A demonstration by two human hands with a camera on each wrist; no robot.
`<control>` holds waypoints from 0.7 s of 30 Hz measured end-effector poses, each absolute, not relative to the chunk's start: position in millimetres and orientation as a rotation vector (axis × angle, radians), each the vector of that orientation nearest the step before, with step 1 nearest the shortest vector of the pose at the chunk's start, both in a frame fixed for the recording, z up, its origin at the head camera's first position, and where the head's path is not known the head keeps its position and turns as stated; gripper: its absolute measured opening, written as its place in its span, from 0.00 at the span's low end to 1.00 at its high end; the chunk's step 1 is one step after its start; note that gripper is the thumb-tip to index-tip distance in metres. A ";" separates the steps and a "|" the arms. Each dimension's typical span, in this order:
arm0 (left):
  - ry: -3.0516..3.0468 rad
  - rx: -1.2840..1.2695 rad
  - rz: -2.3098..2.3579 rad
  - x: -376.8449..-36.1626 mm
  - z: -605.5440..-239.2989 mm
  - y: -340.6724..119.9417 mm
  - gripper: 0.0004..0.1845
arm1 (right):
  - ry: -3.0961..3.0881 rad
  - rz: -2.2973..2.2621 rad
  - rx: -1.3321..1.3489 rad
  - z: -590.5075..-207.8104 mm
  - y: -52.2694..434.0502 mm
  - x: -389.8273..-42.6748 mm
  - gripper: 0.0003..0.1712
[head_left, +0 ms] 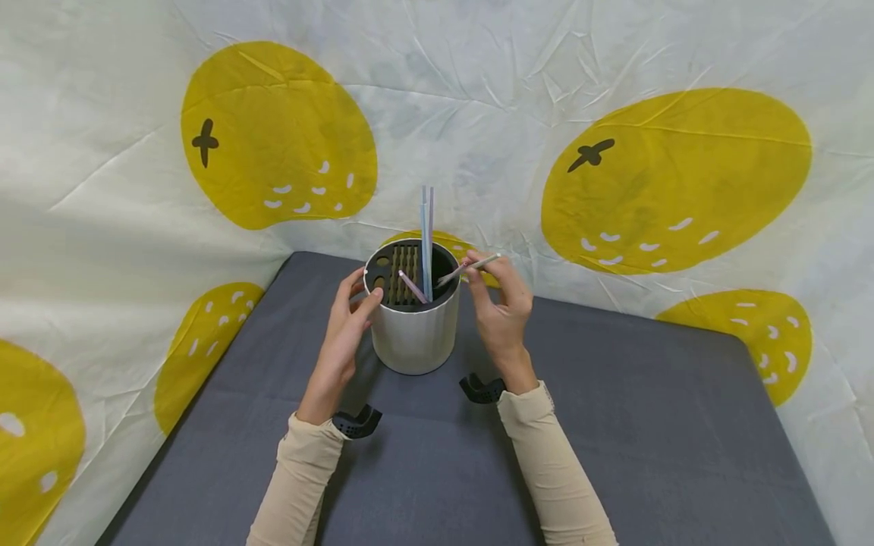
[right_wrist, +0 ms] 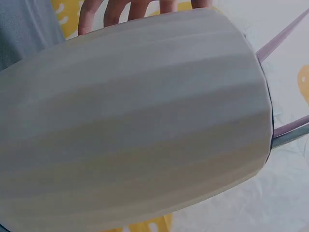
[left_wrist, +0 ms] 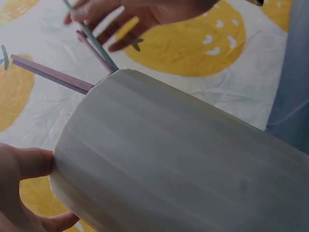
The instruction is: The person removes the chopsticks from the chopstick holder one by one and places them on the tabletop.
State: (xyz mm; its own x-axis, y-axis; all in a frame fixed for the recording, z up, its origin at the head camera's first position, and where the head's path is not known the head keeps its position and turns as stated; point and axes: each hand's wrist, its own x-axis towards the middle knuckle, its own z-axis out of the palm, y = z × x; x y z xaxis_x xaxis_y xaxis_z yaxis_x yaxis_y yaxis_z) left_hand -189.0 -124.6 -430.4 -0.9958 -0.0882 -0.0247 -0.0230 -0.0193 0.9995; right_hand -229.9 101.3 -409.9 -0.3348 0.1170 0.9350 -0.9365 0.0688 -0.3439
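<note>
A white ribbed utensil holder (head_left: 414,341) with a dark slotted insert (head_left: 398,262) stands upright on the table. My left hand (head_left: 344,326) holds its left side, thumb at the rim and fingers round the wall. At the right rim my right hand (head_left: 505,311) pinches a pale greyish-green chopstick (left_wrist: 99,46) leaning out of the opening, with a pink one close beside it. Upright blue chopsticks (head_left: 426,239) and a purple one rise from the holder's middle; a shorter-looking purple chopstick (head_left: 412,286) tilts left over the slots. Their lower ends are hidden inside.
Dark grey cloth covers the table (head_left: 649,425). Behind and to the left hangs a white sheet (head_left: 464,61) printed with large yellow fruit, close behind the holder. Each wrist carries a black strap-like mount (head_left: 356,422).
</note>
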 end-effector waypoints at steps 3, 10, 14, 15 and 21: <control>-2.172 0.130 -2.200 -188.9 -429.2 -124.5 0.35 | -1.307 1.434 0.863 -404.5 98.8 -227.6 0.15; -2.180 0.129 -2.197 -190.9 -428.0 -124.9 0.35 | -1.127 1.483 0.744 -398.3 97.5 -223.0 0.16; -2.181 0.134 -2.196 -191.3 -427.3 -123.9 0.35 | -0.981 1.615 0.584 -393.3 103.0 -219.8 0.20; -2.182 0.133 -2.194 -191.5 -427.2 -123.7 0.35 | -0.944 1.663 0.541 -392.4 105.7 -218.9 0.21; -2.184 0.143 -2.185 -191.0 -425.4 -123.4 0.35 | -0.785 1.956 0.314 -388.5 124.6 -211.3 0.23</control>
